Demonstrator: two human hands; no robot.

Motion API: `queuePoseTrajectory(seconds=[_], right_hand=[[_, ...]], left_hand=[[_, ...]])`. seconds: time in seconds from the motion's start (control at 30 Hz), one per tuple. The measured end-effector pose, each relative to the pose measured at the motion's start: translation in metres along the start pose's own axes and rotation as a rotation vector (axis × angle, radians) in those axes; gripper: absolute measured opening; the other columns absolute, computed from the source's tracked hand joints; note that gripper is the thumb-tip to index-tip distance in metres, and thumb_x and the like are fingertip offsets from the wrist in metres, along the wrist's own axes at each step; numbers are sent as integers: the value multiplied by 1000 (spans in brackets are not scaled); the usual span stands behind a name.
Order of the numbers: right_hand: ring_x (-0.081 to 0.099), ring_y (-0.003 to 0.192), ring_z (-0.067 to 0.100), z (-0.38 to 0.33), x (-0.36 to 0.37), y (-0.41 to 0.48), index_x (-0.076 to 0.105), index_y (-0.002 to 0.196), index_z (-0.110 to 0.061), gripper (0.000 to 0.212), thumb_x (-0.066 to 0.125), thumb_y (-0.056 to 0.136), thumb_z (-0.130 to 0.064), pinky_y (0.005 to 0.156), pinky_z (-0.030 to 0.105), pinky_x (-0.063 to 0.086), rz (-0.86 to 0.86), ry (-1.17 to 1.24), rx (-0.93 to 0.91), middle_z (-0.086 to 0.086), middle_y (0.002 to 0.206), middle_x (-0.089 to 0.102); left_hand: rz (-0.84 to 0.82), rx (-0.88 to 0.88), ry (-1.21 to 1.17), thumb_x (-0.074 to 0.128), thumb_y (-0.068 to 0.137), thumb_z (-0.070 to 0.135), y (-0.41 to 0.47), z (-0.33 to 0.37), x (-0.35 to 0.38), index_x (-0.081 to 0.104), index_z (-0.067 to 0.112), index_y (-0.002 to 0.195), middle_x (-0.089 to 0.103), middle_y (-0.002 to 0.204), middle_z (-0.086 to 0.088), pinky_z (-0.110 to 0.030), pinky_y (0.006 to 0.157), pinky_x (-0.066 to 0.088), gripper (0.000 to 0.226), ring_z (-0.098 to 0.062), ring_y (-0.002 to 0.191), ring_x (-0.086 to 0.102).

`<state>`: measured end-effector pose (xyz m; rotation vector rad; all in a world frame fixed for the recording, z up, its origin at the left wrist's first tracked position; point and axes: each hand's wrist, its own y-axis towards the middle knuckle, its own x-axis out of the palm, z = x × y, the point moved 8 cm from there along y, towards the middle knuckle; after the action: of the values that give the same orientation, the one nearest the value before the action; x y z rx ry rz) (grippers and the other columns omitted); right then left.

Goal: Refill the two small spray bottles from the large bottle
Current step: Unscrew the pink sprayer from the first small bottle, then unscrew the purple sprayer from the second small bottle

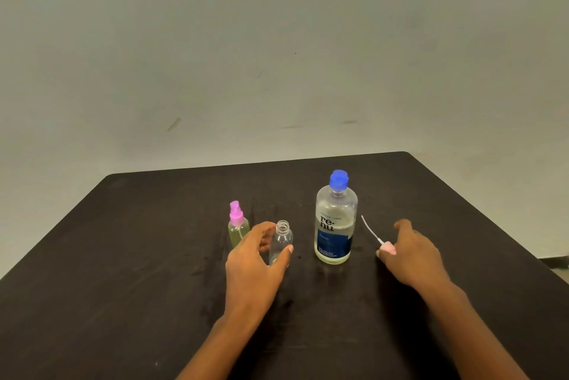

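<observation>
Left hand [255, 259] closed its grip around the uncapped clear plastic spray bottle [280, 244] upright on the dark worktop [123, 272]; right hand [412, 253] pinched the pink pump head [386, 248] beside the blue-capped large bottle [335, 222].

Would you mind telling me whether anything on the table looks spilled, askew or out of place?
No spill shows. The clear small spray bottle, in the left hand, stands open. Its pink spray head with dip tube is off, under the right hand's fingers beside the large bottle. The other spray bottle remains capped.
</observation>
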<state>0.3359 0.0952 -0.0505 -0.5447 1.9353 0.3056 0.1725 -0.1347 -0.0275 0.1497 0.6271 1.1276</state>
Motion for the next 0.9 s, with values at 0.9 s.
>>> queuePoseTrajectory(seconds=[0.9], right_hand=[[41,126,30,-75,-89,-30,34,140,-7,56,58,92,-23,99,33,35,626,344,-297,14,138,40]], left_hand=[[78,5,63,77,69,39,-4,-2,-15,59,23,113,60,101,12,-20,79,49,50,-6,89,58]])
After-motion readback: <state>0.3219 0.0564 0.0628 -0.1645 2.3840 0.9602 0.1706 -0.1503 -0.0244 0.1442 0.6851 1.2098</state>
